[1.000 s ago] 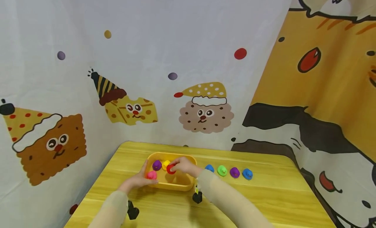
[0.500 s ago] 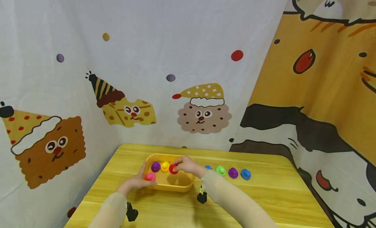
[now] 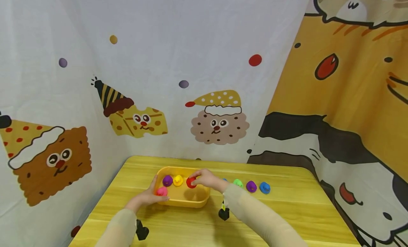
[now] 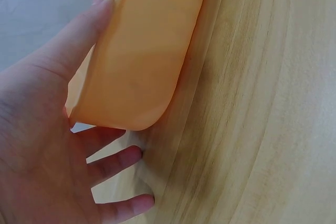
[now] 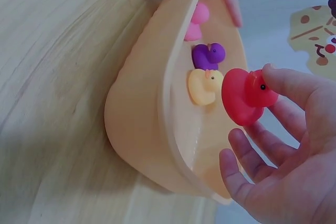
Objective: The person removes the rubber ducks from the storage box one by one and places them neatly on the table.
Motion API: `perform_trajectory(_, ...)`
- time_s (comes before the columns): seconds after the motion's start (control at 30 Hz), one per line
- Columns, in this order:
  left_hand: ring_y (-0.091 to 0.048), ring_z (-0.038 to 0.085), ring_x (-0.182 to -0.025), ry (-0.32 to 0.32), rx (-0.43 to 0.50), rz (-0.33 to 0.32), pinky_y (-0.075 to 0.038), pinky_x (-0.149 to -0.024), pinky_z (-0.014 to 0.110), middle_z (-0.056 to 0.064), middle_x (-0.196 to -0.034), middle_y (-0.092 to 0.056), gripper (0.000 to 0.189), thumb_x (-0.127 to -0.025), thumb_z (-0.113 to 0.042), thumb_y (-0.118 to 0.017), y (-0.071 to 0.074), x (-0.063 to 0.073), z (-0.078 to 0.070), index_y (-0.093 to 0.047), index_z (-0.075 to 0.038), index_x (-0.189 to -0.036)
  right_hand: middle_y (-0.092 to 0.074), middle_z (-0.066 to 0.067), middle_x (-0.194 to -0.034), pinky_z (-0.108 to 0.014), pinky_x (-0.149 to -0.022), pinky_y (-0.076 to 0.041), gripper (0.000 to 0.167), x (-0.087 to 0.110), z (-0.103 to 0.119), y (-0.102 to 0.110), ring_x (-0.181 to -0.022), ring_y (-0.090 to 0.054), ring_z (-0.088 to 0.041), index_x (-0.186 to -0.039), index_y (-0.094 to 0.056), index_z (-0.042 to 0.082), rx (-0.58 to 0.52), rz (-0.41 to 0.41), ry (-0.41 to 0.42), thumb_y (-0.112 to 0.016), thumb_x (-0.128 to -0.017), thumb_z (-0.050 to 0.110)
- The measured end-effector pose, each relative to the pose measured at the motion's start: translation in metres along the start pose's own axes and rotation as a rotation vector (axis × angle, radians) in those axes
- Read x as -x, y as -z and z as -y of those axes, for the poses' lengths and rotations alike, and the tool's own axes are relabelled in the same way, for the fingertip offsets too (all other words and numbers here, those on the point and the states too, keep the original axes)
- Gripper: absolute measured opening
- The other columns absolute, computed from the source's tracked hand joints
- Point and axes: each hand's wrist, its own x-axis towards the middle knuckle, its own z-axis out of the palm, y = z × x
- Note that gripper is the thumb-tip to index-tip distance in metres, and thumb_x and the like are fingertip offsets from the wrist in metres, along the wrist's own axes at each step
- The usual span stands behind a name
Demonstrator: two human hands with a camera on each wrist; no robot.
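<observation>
A yellow plastic tub [image 3: 183, 204] stands on the table. My left hand [image 3: 144, 197] holds it at the left end; in the left wrist view the thumb lies along the rim and the other fingers reach around the end wall. Between thumb and fingertips my right hand [image 3: 208, 179] pinches a red rubber duck [image 5: 241, 96] over the tub's inside. Toward the tub's left end sit a purple duck [image 3: 167, 181], a yellow duck [image 3: 178, 180] and a pink duck [image 3: 162, 191]; the left hand partly hides the pink one in the right wrist view.
Right of the tub a row of ducks lies on the wooden table [image 3: 287, 211]: a blue duck [image 3: 224, 180] partly behind the right hand, a green duck [image 3: 237, 183], a purple duck [image 3: 251, 186] and another blue duck [image 3: 265, 187]. A printed cloth [image 3: 143, 63] hangs behind the table.
My right hand has carried the red duck rightward inside the tub, away from the yellow duck. The left hand keeps its hold on the tub. The head view has shifted slightly.
</observation>
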Motion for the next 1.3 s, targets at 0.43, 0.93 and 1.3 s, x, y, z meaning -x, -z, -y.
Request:
perform_trajectory(0.43, -0.013, 0.061, -0.134, 0.016, -0.088, 0.025, -0.012, -0.107, 0.069, 0.040, -0.151, 0.002, 0.124, -0.081, -0.040, -0.077, -0.001, 0.016, -0.024, 0.018, 0.000, -0.150, -0.067, -0.005, -0.109, -0.041, -0.089, -0.047, 0.028, 0.011, -0.001, 0.018, -0.100, -0.057, -0.020, -0.111, -0.072, 0.008, 0.020, -0.034, -0.040, -0.074, -0.084, 0.014)
perform_trajectory(0.93, -0.011, 0.056, -0.137, 0.032, -0.059, 0.027, -0.010, -0.110, 0.065, 0.037, -0.153, 0.004, 0.126, -0.080, -0.039, -0.079, -0.001, 0.010, -0.016, 0.020, -0.005, -0.150, -0.065, -0.008, -0.119, -0.042, -0.089, -0.048, 0.026, 0.028, -0.010, 0.038, -0.108, -0.057, -0.024, -0.110, -0.072, 0.009, 0.081, -0.051, -0.030, -0.074, -0.085, 0.014)
perform_trajectory(1.3, -0.013, 0.059, -0.135, 0.021, -0.083, 0.039, -0.012, -0.108, 0.068, 0.039, -0.152, 0.005, 0.124, -0.082, -0.040, -0.077, -0.001, 0.014, -0.022, 0.020, 0.000, -0.149, -0.062, -0.013, -0.126, -0.049, -0.098, -0.042, 0.028, 0.043, -0.016, 0.051, -0.118, -0.053, -0.032, -0.111, -0.072, 0.006, 0.073, -0.047, -0.017, -0.074, -0.084, 0.013)
